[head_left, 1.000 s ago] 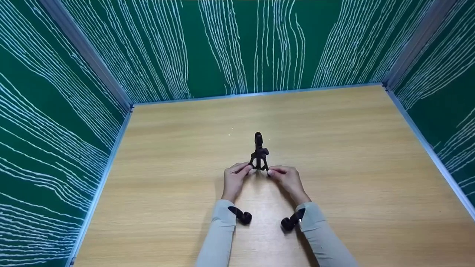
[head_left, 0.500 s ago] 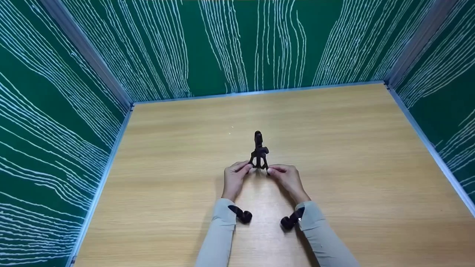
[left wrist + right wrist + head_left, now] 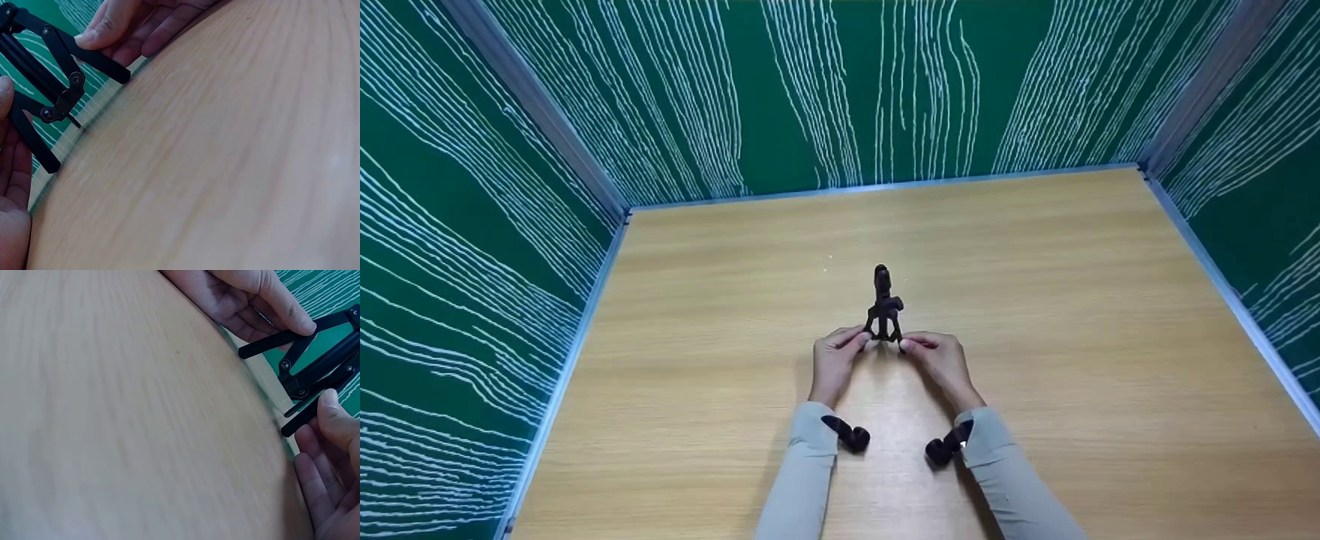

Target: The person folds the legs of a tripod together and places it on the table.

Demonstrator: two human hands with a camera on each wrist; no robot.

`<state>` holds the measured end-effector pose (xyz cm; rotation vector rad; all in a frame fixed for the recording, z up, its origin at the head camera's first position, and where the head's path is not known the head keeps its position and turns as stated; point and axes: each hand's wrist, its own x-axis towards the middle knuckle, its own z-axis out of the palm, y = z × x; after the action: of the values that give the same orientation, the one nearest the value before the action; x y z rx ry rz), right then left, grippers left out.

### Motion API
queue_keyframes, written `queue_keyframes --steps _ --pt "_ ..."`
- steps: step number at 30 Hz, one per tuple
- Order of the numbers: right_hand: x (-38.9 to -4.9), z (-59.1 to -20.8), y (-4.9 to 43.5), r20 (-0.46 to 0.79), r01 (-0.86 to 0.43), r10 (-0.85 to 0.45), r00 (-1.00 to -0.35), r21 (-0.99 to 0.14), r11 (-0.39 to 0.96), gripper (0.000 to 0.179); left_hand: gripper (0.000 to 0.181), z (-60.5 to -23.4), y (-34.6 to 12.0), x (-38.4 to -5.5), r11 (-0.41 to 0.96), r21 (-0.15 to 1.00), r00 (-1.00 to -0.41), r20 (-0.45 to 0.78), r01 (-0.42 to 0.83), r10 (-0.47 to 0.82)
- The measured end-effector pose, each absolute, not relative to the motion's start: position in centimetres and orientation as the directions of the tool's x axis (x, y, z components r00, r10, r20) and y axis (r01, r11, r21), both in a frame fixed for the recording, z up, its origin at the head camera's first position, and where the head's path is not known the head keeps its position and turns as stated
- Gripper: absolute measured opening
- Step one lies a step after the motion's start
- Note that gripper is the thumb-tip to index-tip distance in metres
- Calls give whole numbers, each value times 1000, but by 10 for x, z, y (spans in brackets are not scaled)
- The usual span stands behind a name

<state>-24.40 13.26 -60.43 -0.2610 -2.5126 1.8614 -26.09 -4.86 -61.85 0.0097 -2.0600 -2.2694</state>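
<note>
Fingers [image 3: 289, 312] of the left hand [image 3: 834, 364] and right hand [image 3: 949, 367] are clamped on the splayed legs [image 3: 34, 138] of a black tripod [image 3: 883, 306], held between them at the grained, wood-toned table [image 3: 697, 337] (contact cannot be told). Its long axis is kept roughly upright, top uppermost; flat bars [image 3: 60, 53] are joined by round pivots [image 3: 76, 79].

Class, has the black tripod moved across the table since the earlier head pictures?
No, not visibly: in the head view, the tripod keeps its place against the pale specks on the table.
</note>
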Motion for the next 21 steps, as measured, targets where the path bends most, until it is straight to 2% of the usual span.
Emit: queue_keyframes --steps 21 --pt "-239 -605 124 23 53 200 -980 -928 368 15 26 -620 -48 -260 -73 995 -996 59 64 -65"
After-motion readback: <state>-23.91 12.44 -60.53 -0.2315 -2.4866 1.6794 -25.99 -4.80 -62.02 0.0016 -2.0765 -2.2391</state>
